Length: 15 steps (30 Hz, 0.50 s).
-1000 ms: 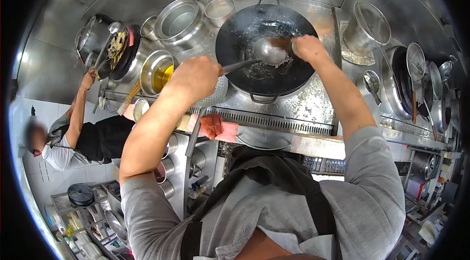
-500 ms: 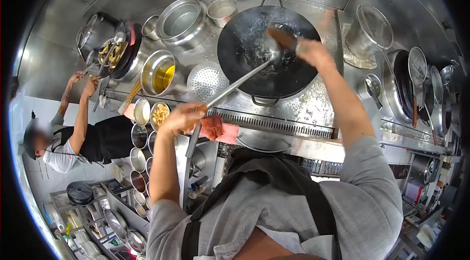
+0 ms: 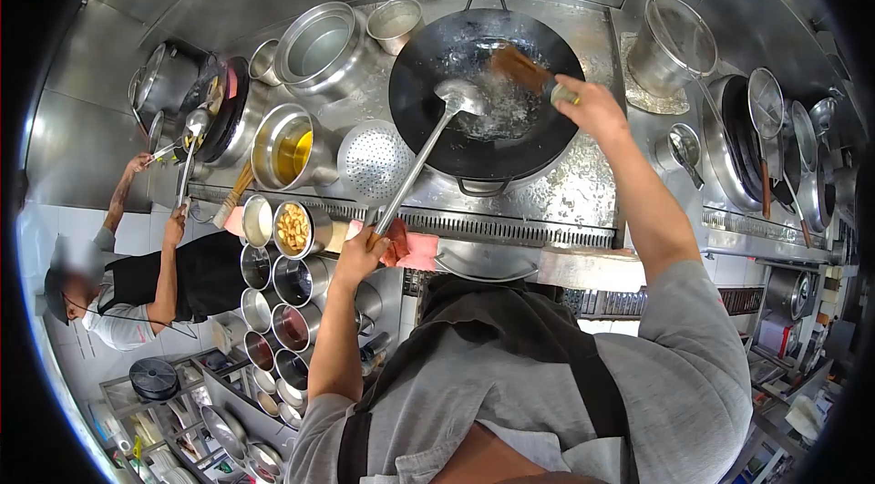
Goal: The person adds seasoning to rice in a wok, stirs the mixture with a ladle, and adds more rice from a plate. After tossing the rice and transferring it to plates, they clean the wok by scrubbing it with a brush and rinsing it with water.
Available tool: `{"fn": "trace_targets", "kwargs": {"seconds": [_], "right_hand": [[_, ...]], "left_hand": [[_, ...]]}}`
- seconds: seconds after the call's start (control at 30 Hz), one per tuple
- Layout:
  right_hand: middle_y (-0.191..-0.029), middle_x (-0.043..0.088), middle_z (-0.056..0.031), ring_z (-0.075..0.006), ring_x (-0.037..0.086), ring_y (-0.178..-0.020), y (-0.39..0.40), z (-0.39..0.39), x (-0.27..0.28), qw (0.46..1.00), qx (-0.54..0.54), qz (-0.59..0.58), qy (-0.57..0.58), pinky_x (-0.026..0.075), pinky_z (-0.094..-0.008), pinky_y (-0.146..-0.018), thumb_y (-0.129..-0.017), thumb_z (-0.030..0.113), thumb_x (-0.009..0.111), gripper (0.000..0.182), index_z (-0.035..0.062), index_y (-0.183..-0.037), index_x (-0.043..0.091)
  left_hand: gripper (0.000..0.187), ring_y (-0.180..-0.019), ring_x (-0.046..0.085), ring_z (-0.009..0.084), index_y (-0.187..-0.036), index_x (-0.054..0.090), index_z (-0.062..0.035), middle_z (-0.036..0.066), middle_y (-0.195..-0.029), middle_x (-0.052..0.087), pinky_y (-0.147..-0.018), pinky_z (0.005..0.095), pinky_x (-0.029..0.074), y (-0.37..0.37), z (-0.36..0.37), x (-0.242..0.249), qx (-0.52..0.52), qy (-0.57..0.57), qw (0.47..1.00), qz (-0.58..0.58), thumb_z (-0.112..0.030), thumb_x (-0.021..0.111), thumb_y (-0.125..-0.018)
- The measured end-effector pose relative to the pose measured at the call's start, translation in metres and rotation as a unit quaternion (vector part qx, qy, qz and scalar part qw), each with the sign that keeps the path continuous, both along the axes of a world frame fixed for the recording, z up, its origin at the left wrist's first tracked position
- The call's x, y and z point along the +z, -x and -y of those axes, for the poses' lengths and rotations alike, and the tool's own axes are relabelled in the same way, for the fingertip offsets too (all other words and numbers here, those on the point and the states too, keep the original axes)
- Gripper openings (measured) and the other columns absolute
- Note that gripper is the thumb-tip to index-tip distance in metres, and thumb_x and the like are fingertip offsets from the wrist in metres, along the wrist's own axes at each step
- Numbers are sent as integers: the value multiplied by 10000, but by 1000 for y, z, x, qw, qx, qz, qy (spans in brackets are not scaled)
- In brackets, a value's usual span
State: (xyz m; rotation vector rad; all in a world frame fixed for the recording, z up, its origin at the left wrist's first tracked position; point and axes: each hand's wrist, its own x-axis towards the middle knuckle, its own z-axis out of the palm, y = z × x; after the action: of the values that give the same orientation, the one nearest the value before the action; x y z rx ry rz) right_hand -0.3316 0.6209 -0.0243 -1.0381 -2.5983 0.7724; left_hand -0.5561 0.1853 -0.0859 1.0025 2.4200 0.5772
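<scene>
My left hand (image 3: 362,252) is wrapped round the handle end of a long metal wok ladle (image 3: 417,160). Its bowl hangs over the left part of a large black wok (image 3: 436,142) on the range. In my right hand (image 3: 594,110), a bamboo wok brush (image 3: 522,67) is gripped by its bound end. The bristles reach down into the wok, where wet, bubbling water shows. A red cloth (image 3: 396,242) and a pink cloth (image 3: 418,252) lie by my left hand.
Left of the wok are a perforated strainer (image 3: 375,161), a pot of yellow oil (image 3: 260,160) and a large water pot (image 3: 290,56). A mesh strainer pot (image 3: 649,60) stands right. Several containers, one with pale pieces (image 3: 293,227), sit lower left. A co-worker (image 3: 137,288) works at the far-left burner.
My left hand has come down toward me, and the ladle's bowl has shifted left, away from the brush. The brush stays in the wok. The co-worker's nearer hand has moved lower.
</scene>
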Motion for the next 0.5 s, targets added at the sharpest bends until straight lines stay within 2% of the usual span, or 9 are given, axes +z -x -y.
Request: {"fn": "trace_targets", "kwargs": {"seconds": [0.07, 0.1, 0.13, 0.17, 0.23, 0.27, 0.33, 0.47, 0.5], "right_hand": [[-1144, 626, -179, -361, 605, -1031, -1, 9, 3, 994, -19, -48, 101, 472, -401, -933, -778, 277, 649, 496, 162, -1257, 586], [-1162, 619, -180, -362, 599, -1045, -2, 12, 4, 974, -39, -95, 200, 468, -395, -941, -779, 290, 655, 502, 156, -1257, 586], [-1194, 601, -187, -363, 587, -1072, 0, 10, -31, 988, 58, -102, 100, 458, -387, -962, -777, 307, 659, 521, 155, -1269, 578], [-1141, 626, -190, -358, 604, -1041, 8, 21, -40, 989, 96, 114, 0, 473, -390, -945, -783, 297, 653, 525, 161, -1282, 566], [-1076, 651, -189, -350, 624, -1002, -3, 12, -41, 983, 92, 149, -53, 487, -404, -911, -797, 301, 646, 524, 159, -1293, 553], [-1076, 651, -189, -350, 624, -1002, -9, 9, -35, 983, 93, 148, -52, 487, -404, -911, -797, 301, 646, 524, 159, -1293, 553], [-1031, 667, -174, -354, 638, -955, -20, 5, -13, 999, 10, -24, -28, 496, -409, -879, -805, 294, 646, 514, 175, -1296, 552], [-1065, 659, -167, -367, 623, -967, -4, 18, -10, 983, 32, -167, 68, 493, -391, -880, -792, 272, 665, 513, 207, -1290, 561], [-1091, 654, -163, -361, 620, -989, 2, 7, -38, 993, 113, -27, 15, 489, -387, -890, -784, 274, 675, 512, 193, -1279, 571]], "left_hand": [[337, -606, 614, 324, -931, 576, -17, 176, -689, 616, -552, 406, 473, -1, -1, 0, -4, 2, 1000, 20, -338, 642, -852], [313, -525, 566, 259, -946, 565, -34, 125, -651, 580, -475, 364, 436, -3, -5, 4, 67, 16, 984, 163, -333, 622, -875], [289, -444, 517, 193, -962, 553, -51, 74, -614, 544, -399, 322, 399, -7, -8, 7, 137, 31, 943, 301, -329, 602, -898], [289, -444, 517, 193, -962, 553, -51, 74, -614, 544, -399, 322, 399, -11, -12, 13, 136, 31, 944, 299, -329, 602, -898], [255, -389, 408, 91, -983, 527, -78, 1, -595, 460, -333, 248, 307, -14, -14, 28, 190, -1, 889, 417, -323, 570, -927], [263, -396, 422, 111, -971, 522, -70, 15, -598, 473, -345, 259, 330, -13, -16, 35, 196, 1, 871, 451, -328, 561, -931], [268, -398, 420, 110, -968, 522, -73, 15, -597, 471, -347, 260, 331, -9, -20, 39, 179, 18, 886, 428, -337, 555, -934], [282, -403, 410, 109, -912, 519, -86, 14, -590, 459, -353, 257, 326, -3, -23, 41, 171, 45, 890, 421, -366, 540, -938], [291, -403, 406, 107, -894, 519, -87, 13, -588, 455, -352, 256, 323, -3, -24, 41, 180, 44, 879, 440, -375, 540, -937]]}}
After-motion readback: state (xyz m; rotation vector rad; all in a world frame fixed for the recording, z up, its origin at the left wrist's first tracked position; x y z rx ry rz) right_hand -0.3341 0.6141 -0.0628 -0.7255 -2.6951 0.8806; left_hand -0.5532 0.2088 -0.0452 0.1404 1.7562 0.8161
